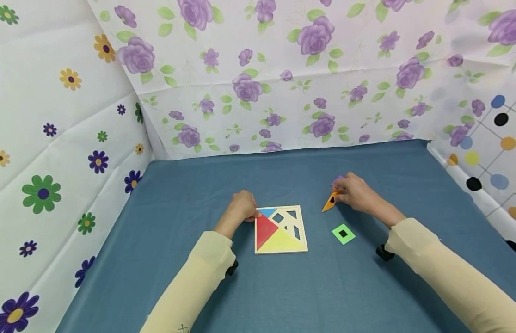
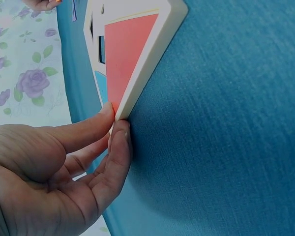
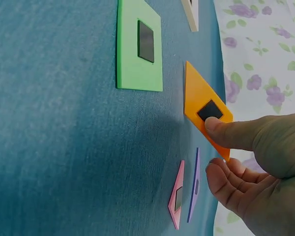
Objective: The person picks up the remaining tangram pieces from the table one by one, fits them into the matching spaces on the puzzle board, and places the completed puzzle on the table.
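Observation:
A square wooden tangram board (image 1: 300, 212) lies on the blue cloth, with red (image 1: 264, 231), yellow (image 1: 284, 242) and blue (image 1: 267, 212) pieces seated in it and several open cutouts at its upper right. My left hand (image 1: 242, 206) pinches the board's far left corner, thumb (image 2: 106, 112) on top and fingers against the edge. The orange parallelogram piece (image 3: 199, 93), a black square on its face, is tilted up in my right hand (image 1: 358, 192), which pinches one end of it. Nearer me lies a green square piece (image 1: 338, 232), also bearing a black square.
By the right hand, a purple piece (image 3: 194, 189) and a pink piece (image 3: 175, 191) lie on the cloth; the hand hides the pink one in the head view. Flowered sheets (image 1: 224, 92) rise behind and left, a dotted sheet (image 1: 487, 157) at the right.

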The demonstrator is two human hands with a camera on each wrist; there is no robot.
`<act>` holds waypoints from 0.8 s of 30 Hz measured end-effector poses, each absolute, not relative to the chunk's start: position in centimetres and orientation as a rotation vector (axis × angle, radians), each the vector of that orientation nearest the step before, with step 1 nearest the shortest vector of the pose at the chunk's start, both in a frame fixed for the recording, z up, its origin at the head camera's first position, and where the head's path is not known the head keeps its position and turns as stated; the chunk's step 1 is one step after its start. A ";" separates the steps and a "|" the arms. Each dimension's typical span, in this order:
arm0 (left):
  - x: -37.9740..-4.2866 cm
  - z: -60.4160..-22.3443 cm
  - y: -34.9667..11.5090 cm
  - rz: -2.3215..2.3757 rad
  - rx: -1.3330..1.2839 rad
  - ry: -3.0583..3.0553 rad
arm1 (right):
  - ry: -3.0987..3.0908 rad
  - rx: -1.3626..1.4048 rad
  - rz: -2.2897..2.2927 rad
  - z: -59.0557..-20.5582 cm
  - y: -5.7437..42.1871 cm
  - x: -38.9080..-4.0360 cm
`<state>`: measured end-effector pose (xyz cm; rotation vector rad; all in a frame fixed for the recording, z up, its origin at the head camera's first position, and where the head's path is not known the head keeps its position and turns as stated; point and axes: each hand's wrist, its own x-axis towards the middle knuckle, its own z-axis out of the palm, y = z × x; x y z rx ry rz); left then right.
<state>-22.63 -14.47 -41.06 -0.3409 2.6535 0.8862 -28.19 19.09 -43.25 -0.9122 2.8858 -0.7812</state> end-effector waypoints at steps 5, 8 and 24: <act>-22.5 -40.9 -14.5 0.886 -0.329 2.660 | 2.895 -0.927 -0.792 -43.1 19.2 -28.0; -22.5 -40.9 -14.5 0.892 -0.327 2.661 | 2.901 -0.960 -0.787 -43.0 19.3 -27.8; -22.6 -41.1 -14.5 0.893 -0.338 2.657 | 2.851 -1.120 -0.692 -42.6 19.4 -26.9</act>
